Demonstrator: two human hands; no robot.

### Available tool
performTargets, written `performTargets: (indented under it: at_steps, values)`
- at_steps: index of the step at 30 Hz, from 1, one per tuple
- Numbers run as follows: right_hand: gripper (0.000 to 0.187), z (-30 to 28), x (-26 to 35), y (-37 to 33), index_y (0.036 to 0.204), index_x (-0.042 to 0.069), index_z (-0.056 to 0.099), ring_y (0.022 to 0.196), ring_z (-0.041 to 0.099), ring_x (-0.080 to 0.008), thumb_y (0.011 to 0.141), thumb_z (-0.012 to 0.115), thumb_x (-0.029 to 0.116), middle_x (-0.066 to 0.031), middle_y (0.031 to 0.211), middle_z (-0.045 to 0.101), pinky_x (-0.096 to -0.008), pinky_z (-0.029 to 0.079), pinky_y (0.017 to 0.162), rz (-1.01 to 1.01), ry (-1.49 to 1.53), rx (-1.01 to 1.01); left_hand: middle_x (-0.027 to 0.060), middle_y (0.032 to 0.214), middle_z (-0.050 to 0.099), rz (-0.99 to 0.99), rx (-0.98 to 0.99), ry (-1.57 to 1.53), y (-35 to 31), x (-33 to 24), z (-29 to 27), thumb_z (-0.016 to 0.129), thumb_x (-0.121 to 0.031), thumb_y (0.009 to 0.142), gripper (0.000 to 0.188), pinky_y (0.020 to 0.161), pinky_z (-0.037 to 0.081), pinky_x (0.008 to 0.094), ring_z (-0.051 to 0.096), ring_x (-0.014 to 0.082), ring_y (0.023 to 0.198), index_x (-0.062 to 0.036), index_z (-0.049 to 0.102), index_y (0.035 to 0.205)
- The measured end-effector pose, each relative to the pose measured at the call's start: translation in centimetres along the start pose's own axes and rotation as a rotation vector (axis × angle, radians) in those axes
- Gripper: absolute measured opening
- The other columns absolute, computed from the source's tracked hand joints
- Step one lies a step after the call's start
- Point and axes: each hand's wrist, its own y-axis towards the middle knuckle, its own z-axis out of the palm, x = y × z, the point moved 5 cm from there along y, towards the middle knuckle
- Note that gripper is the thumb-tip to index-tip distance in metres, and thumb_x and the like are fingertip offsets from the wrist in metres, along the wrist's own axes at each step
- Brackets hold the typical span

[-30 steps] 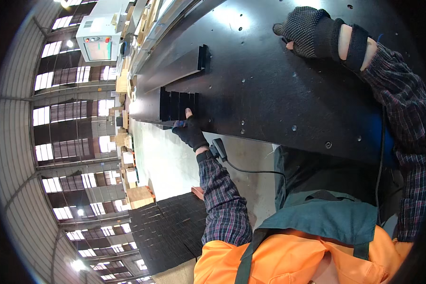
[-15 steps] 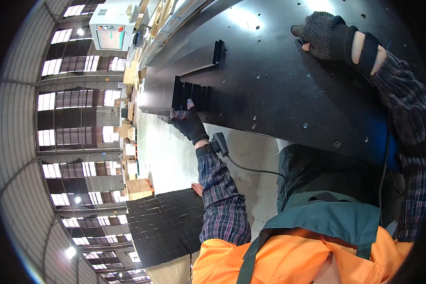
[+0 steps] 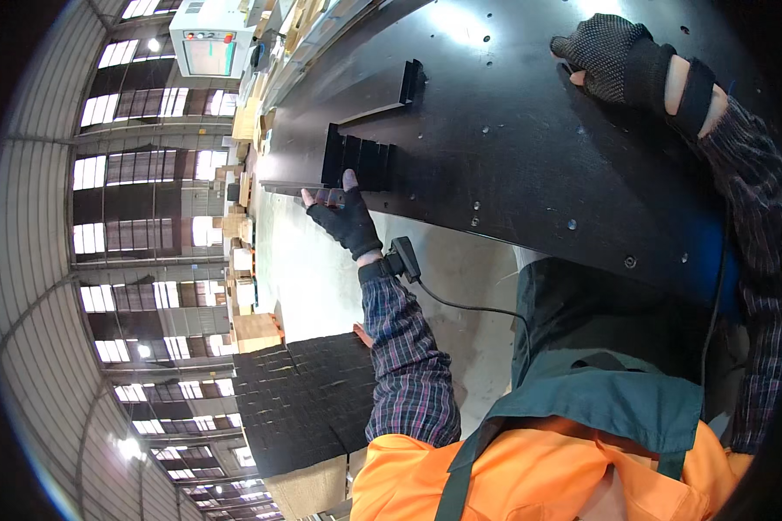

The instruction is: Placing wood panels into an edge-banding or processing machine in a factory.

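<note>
My left hand [image 3: 347, 221], in a black fingerless glove, is at the table's near edge, thumb and fingers spread. Its thumb lies against or just before a row of black strip-like pieces [image 3: 367, 165] on the dark table [image 3: 513, 165]; whether it touches them is unclear. Beyond that row lies a long black angled profile [image 3: 365, 100], its raised end toward the table's middle. My right hand [image 3: 604, 61], gloved in dotted grey-black, rests over the far right of the tabletop. Its fingers are curled closed, and what they hold, if anything, is hidden.
Screw heads and holes dot the tabletop. A cable [image 3: 469, 311] runs from a black device [image 3: 402, 259] on my left wrist. At lower left is a stack of black pieces [image 3: 308, 408], with another person's hand [image 3: 362, 334] beside it. A white control cabinet [image 3: 210, 43] stands far left.
The fingers of my left hand have opened wider, with one now pointing away from the row of pieces. My right hand keeps its curled shape. The whole view has shifted slightly.
</note>
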Motion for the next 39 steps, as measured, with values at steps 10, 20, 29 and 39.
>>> performTargets:
  at_steps: [10, 20, 29, 39]
  values:
    - [0.052, 0.2, 1.9, 2.6, 0.119, 0.006, 0.065, 0.078, 0.070, -0.0365, 0.098, 0.054, 0.052, -0.0184, 0.083, 0.070, -0.0452, 0.056, 0.075, -0.058, 0.155, -0.144, 0.0206, 0.130, 0.049, 0.073, -0.115, 0.142, 2.5, -0.9, -3.7, 0.083, -0.038, 0.084, 0.083, 0.094, 0.048, 0.0383, 0.055, 0.0272, 0.113, -0.0015, 0.042, 0.147]
    - [0.062, -7.6, 15.8, 5.9, 0.141, 0.006, 0.053, 0.122, 0.061, -0.0393, 0.091, 0.074, 0.037, -0.0247, 0.129, 0.063, -0.0451, 0.047, 0.105, -0.363, 0.565, -0.269, 0.0192, 0.129, 0.048, 0.252, -0.154, 0.049, 1.0, -0.9, -0.8, 0.087, -0.027, 0.081, 0.081, 0.094, 0.053, 0.0388, 0.057, 0.0295, 0.116, -0.0042, 0.044, 0.145]
    - [0.086, -5.1, 27.0, 17.5, 0.149, 0.000, 0.036, 0.139, 0.039, -0.0447, 0.091, 0.069, 0.054, -0.0309, 0.144, 0.038, -0.0461, 0.040, 0.111, -0.291, 0.730, -0.268, 0.0186, 0.126, 0.051, 0.172, -0.081, 0.134, 0.4, -1.4, -1.4, 0.082, -0.017, 0.081, 0.083, 0.097, 0.050, 0.0410, 0.059, 0.0345, 0.119, -0.0056, 0.039, 0.150]
    - [0.078, -5.3, 30.0, 19.5, 0.140, -0.001, 0.048, 0.108, 0.058, -0.0362, 0.091, 0.069, 0.055, -0.0241, 0.122, 0.051, -0.0420, 0.050, 0.095, -0.256, 0.702, -0.355, 0.0268, 0.126, 0.046, 0.184, -0.173, 0.055, 2.2, -1.4, -1.8, 0.081, -0.033, 0.083, 0.088, 0.098, 0.045, 0.0498, 0.052, 0.0428, 0.118, -0.0040, 0.034, 0.151]
